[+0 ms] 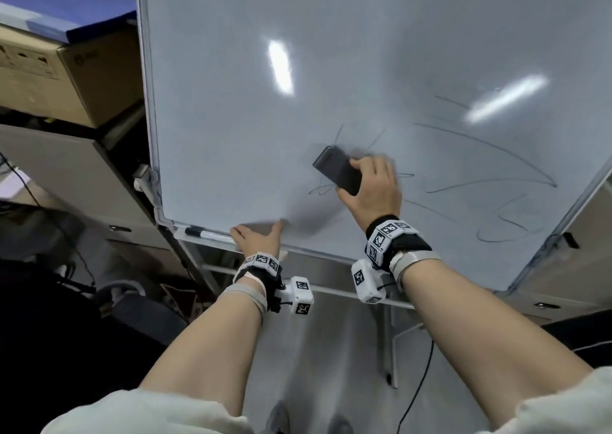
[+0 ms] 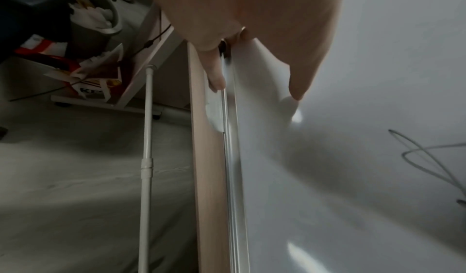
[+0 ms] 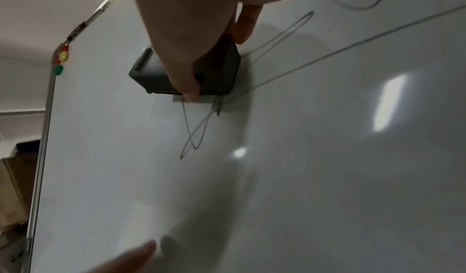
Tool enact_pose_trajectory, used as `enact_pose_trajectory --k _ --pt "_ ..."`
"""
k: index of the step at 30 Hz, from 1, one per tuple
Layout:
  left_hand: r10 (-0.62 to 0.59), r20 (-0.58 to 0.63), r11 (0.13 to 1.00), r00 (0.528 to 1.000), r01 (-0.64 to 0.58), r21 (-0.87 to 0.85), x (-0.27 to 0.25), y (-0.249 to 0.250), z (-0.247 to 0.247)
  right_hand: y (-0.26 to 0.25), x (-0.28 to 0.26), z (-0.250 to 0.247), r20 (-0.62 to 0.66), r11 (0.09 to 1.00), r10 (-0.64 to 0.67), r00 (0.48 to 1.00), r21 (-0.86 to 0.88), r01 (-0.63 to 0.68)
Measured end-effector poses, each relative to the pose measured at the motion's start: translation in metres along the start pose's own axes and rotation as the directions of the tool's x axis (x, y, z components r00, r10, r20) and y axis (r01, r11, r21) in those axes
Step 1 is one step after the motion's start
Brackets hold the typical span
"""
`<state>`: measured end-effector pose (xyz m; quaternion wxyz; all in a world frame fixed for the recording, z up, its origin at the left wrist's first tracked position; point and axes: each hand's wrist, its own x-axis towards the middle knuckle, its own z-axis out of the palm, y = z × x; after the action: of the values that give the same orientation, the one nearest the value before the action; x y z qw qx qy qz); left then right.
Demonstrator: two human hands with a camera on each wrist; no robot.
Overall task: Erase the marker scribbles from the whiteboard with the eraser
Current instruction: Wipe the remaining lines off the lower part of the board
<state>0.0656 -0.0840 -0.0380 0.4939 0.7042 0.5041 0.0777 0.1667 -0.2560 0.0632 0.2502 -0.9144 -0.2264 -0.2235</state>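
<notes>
A whiteboard (image 1: 231, 102) on a stand fills the head view. Thin dark marker scribbles (image 1: 480, 168) cross its lower right part. My right hand (image 1: 351, 180) grips a dark block eraser (image 1: 336, 168) and presses it flat on the board at the left end of the scribbles. In the right wrist view the eraser (image 3: 219, 74) covers the top of a loop of scribbles (image 3: 196, 134), thumb on its lower side. My left hand (image 1: 256, 236) rests on the board's bottom edge, thumb flat on the face. One straight finger (image 2: 214, 74) lies along the tray.
A black-capped marker (image 1: 202, 234) lies in the tray left of my left hand. A cardboard box (image 1: 66, 79) and a blue folder (image 1: 66, 13) sit on cabinets at the left. Coloured magnets (image 3: 61, 58) cling to the board's left frame. Stand legs (image 1: 394, 334) and a cable (image 1: 420, 384) are below.
</notes>
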Motion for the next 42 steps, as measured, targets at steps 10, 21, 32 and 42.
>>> enact_pose_trajectory --k 10,21,32,42 --pt "0.010 -0.058 1.000 0.998 -0.010 -0.005 0.006 0.002 0.008 -0.005 0.030 0.004 -0.080 0.998 0.040 0.996 -0.037 -0.043" --pt "0.076 -0.082 0.997 0.994 -0.074 0.030 0.016 0.005 0.012 -0.010 0.035 0.032 -0.016 0.989 -0.131 0.991 -0.070 0.130" --pt "0.064 -0.073 0.996 0.995 -0.060 0.062 0.011 0.009 0.011 -0.024 0.057 0.024 -0.102 0.993 -0.012 0.995 -0.116 0.000" --pt "0.060 -0.079 0.998 0.995 -0.057 0.041 0.016 0.007 0.012 -0.019 0.030 0.033 0.142 0.972 -0.120 0.983 -0.185 0.146"
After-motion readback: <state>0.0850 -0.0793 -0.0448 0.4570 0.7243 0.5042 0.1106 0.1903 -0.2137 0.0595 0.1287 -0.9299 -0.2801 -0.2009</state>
